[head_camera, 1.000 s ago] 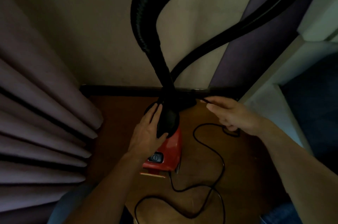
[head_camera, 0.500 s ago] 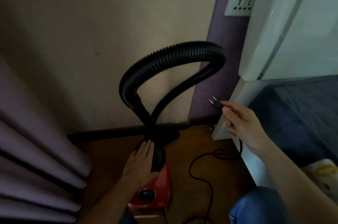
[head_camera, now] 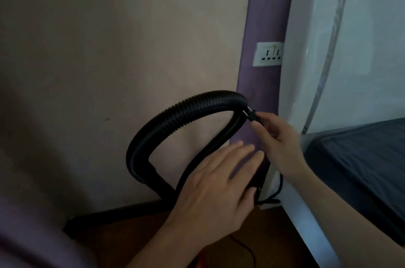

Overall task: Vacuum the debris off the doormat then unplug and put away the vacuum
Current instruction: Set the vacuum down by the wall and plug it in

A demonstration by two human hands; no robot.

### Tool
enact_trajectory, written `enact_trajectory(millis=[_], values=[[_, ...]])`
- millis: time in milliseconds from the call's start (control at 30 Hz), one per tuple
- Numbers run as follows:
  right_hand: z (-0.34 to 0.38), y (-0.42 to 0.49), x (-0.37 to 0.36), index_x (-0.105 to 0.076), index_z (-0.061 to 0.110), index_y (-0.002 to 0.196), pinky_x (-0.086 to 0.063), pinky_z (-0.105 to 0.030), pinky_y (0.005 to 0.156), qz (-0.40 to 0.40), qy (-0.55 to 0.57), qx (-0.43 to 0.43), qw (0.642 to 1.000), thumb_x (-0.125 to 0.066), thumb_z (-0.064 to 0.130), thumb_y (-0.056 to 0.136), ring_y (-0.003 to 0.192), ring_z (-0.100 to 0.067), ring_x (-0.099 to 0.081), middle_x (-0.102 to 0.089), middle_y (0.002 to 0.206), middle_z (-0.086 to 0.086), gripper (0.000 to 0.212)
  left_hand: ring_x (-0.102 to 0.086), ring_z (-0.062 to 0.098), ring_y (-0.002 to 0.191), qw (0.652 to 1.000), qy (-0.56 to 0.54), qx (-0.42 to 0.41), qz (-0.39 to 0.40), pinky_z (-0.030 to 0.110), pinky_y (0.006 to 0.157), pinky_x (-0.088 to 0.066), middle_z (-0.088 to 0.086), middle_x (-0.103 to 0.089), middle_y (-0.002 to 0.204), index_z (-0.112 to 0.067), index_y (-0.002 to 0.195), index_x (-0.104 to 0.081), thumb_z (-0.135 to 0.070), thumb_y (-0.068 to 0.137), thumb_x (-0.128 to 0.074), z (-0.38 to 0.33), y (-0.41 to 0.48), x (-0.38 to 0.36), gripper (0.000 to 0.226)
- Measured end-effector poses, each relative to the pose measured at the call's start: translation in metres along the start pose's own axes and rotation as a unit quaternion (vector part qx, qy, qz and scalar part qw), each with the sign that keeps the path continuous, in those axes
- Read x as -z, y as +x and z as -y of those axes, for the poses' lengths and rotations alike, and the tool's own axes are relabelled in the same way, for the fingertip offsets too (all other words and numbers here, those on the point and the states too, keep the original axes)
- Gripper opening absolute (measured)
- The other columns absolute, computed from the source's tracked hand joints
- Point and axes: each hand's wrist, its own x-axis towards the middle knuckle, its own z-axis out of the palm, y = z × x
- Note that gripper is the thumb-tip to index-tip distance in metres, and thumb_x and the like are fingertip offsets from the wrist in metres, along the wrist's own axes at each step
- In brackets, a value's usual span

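On the head camera, my one view here, I see the right hand (head_camera: 278, 143) raised in front of a purple wall strip (head_camera: 263, 16). Its thumb and fingertips pinch a black two-pin plug (head_camera: 254, 115). The metal pins point up and to the left, right at the top bend of the black ribbed vacuum hose (head_camera: 186, 105). I cannot tell whether they touch it. The plug sits below the white wall socket (head_camera: 267, 54) and well apart from it, so it is out of the wall. A thin black cord (head_camera: 278, 191) drops from under that hand and loops near the floor beside a glossy white panel (head_camera: 328, 48).

The left hand (head_camera: 214, 193) is spread flat with straight fingers and grasps nothing. It sits in front of the lower run of the hose, with its fingertips near the right wrist. I cannot tell whether the palm presses on the hose behind it.

The hose arches against a beige wall (head_camera: 131, 37) and comes down to a dark skirting board (head_camera: 114, 213) and the brown wooden floor (head_camera: 153, 235). At the bottom edge, beside the left forearm, a sliver of the red vacuum body (head_camera: 200, 261) shows. A mauve curtain (head_camera: 26, 235) fills the lower left, and dark blue fabric (head_camera: 361, 158) lies at the right.
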Motion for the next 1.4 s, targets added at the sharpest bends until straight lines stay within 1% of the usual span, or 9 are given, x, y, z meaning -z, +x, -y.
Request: enact_trajectory(millis=[133,233,367,467,633,900,1033,1267,1400], values=[[-0.005,0.042,-0.027,-0.07,0.026,0.115,-0.057,-0.044,0.09,-0.008,0.041,-0.011,0.999,-0.069,0.02,0.098,0.097,-0.026,-0.073,-0.077,0.1,0.0,0.018,-0.038,0.023,0.148,0.993,0.098,-0.05,-0.05,0.045,0.125,-0.025,0.008,-0.051,0.152,-0.014,0.145,-0.056,-0.024,0.093,-0.054,0.034,0.052,0.022,0.053],[-0.011,0.072,-0.043,-0.067,0.047,0.105,-0.054,-0.023,0.081,-0.011,0.021,0.017,1.0,-0.064,0.034,0.095,0.09,-0.013,-0.071,-0.075,0.095,0.012,0.016,-0.043,0.027,0.145,0.978,0.206,0.008,-0.024,0.051,0.124,-0.023,0.008,-0.053,0.151,-0.016,0.145,-0.057,-0.024,0.089,-0.061,0.078,0.093,0.027,0.057],[-0.039,0.101,-0.048,-0.067,0.047,0.099,-0.058,-0.032,0.081,0.003,0.063,-0.05,0.997,-0.067,0.021,0.1,0.085,-0.009,-0.072,-0.077,0.09,0.013,0.027,-0.048,0.026,0.142,0.954,0.292,0.057,0.022,0.051,0.121,-0.024,0.008,-0.055,0.15,-0.018,0.145,-0.057,-0.03,0.088,-0.064,0.125,0.129,0.017,0.058],[-0.061,0.116,-0.032,-0.066,0.049,0.094,-0.046,-0.007,0.069,-0.036,0.025,-0.048,0.998,-0.067,0.024,0.1,0.077,0.011,-0.065,-0.07,0.083,0.034,0.026,-0.045,0.025,0.144,0.937,0.343,0.054,0.038,0.052,0.118,-0.025,0.006,-0.051,0.154,-0.022,0.146,-0.056,-0.04,0.093,-0.053,0.148,0.151,0.006,0.056],[-0.075,0.134,-0.003,-0.058,0.043,0.098,-0.04,-0.019,0.052,-0.105,-0.014,-0.046,0.993,-0.064,0.028,0.1,0.055,-0.002,-0.054,-0.062,0.069,0.022,0.016,-0.038,0.028,0.149,0.922,0.388,0.004,0.019,0.055,0.116,-0.033,0.01,-0.037,0.163,-0.019,0.15,-0.052,-0.042,0.1,-0.049,0.169,0.195,-0.007,0.055],[-0.068,0.153,0.0,-0.066,0.025,0.108,-0.04,0.004,0.067,-0.242,-0.09,-0.04,0.965,-0.062,0.026,0.102,0.078,0.022,-0.057,-0.058,0.081,0.027,0.007,-0.013,0.025,0.158,0.905,0.419,-0.052,-0.043,0.055,0.125,-0.016,0.008,-0.01,0.172,-0.027,0.162,-0.027,-0.047,0.103,-0.038,0.198,0.236,-0.015,0.064],[-0.069,0.161,-0.01,-0.075,0.011,0.116,-0.033,0.009,0.072,-0.311,-0.076,-0.063,0.945,-0.065,0.02,0.102,0.081,0.01,-0.053,-0.064,0.093,0.015,0.02,-0.014,0.025,0.158,0.909,0.409,-0.061,-0.06,0.056,0.124,-0.017,0.007,-0.012,0.172,-0.027,0.161,-0.029,-0.051,0.102,-0.037,0.201,0.235,-0.019,0.065],[-0.063,0.168,-0.009,-0.076,0.014,0.122,-0.033,0.01,0.076,-0.327,-0.08,-0.092,0.937,-0.064,0.027,0.102,0.092,0.004,-0.059,-0.076,0.11,0.005,0.027,-0.017,0.027,0.157,0.911,0.399,-0.071,-0.079,0.056,0.125,-0.017,0.008,-0.014,0.171,-0.025,0.161,-0.032,-0.056,0.099,-0.042,0.203,0.234,-0.021,0.07],[-0.059,0.17,-0.008,-0.075,0.014,0.124,-0.038,-0.003,0.082,-0.317,-0.086,-0.114,0.938,-0.063,0.028,0.103,0.098,-0.006,-0.064,-0.077,0.115,-0.001,0.029,-0.019,0.027,0.157,0.91,0.399,-0.075,-0.087,0.057,0.124,-0.018,0.009,-0.015,0.171,-0.024,0.16,-0.035,-0.055,0.099,-0.043,0.202,0.234,-0.02,0.069]])
